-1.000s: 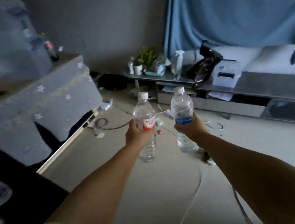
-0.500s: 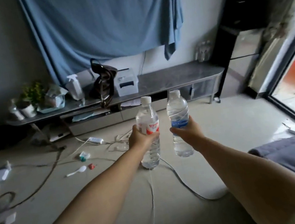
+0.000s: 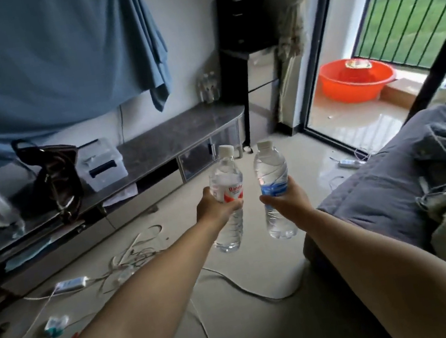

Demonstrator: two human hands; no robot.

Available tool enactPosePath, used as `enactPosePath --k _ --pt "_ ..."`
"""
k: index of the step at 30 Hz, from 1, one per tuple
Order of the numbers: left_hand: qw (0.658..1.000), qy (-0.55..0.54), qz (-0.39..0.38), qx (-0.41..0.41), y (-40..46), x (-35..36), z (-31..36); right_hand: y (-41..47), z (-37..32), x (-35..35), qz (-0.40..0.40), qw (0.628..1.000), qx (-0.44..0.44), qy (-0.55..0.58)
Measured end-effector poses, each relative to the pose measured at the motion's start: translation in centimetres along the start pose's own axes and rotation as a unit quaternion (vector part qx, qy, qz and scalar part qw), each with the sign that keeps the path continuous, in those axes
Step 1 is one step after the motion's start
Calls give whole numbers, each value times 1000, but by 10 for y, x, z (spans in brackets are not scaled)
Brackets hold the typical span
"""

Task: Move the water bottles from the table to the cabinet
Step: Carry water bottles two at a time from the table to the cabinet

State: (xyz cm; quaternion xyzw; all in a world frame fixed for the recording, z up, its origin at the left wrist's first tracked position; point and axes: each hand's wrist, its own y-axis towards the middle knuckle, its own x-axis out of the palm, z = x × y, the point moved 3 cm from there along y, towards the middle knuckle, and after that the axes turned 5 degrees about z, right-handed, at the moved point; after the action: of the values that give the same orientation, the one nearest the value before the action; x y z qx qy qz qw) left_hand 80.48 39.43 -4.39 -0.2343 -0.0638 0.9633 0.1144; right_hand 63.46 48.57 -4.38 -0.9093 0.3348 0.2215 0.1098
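Now mid-carry, both bottles aloft over the floor, well apart from any counter. Left fingers (image 3: 229,205) curled round the red-label bottle (image 3: 227,197) at its waist; right fingers (image 3: 269,201) curled round the blue-label bottle (image 3: 274,186) likewise. Both upright, caps on, bases hanging free, the two just beside each other but not touching.

Judged best: keep both grips firm at the label, where the thin plastic looks stiffest; hold the bottles plumb and slightly apart so no knock loosens either. Steer toward the cabinet (image 3: 180,134) along the wall, likely its far right end, where other bottles (image 3: 207,88) seem to stand, though blurred. Step over the cables (image 3: 138,252) strewn on the floor; skirt the bed (image 3: 395,174) at right. Set down base first, one at a time, release only once steady.
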Motion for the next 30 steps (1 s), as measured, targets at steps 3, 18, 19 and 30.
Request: enactPosePath --k 3,18,19,30 --pt "999 15 -34 7 19 30 11 24 17 -16 28 999 16 -6" --pt "999 15 -50 1 170 168 107 242 60 -84 41 998 42 -19" --pt "999 10 -48 -3 180 177 113 256 60 -89 40 998 42 -21" --pt "997 25 -60 -41 281 235 134 379 69 -85 25 997 67 -14"
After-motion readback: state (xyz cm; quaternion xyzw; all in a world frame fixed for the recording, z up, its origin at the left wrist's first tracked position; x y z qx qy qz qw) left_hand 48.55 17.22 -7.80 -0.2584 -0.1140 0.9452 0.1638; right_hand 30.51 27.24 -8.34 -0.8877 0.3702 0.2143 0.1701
